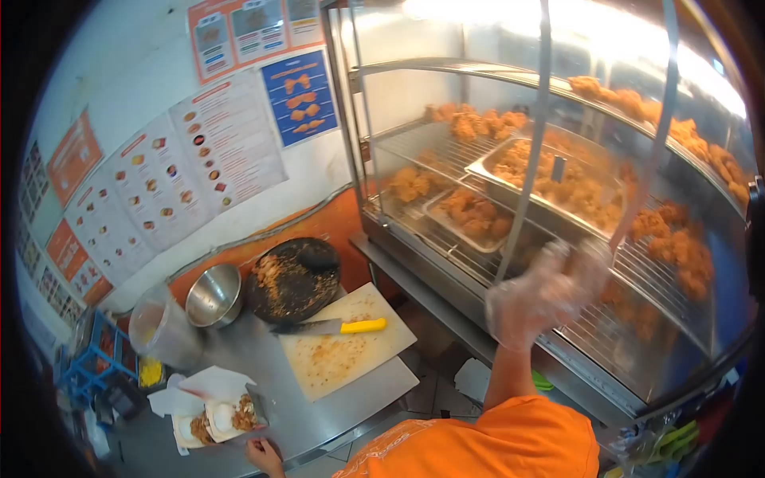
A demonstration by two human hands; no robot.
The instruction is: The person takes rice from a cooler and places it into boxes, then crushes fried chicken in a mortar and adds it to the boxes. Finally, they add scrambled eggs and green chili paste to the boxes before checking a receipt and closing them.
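Note:
My right hand (pixel 550 291), in a clear plastic glove, is raised at the front of the glass warming cabinet (pixel 446 239), beside the upright edge of a glass door (pixel 534 151). Motion smears its fingers, so its grip cannot be made out. My left hand (pixel 264 456) is low at the front edge of the metal table (pixel 319 434), fingers loosely bent and nothing visible in them. Close to it stands an open white takeaway box (pixel 211 410) with two portions of white and browned food. Inside the cabinet, fried chicken pieces (pixel 550 171) fill a metal tray (pixel 486 171).
A knife with a yellow handle (pixel 363 326) lies on a crumb-covered cutting board (pixel 343 358). Behind are a black round pan (pixel 291 287), a steel bowl (pixel 213 296) and a clear plastic tub (pixel 165 327). A blue rack (pixel 96 350) stands left; menu posters (pixel 175 171) cover the wall.

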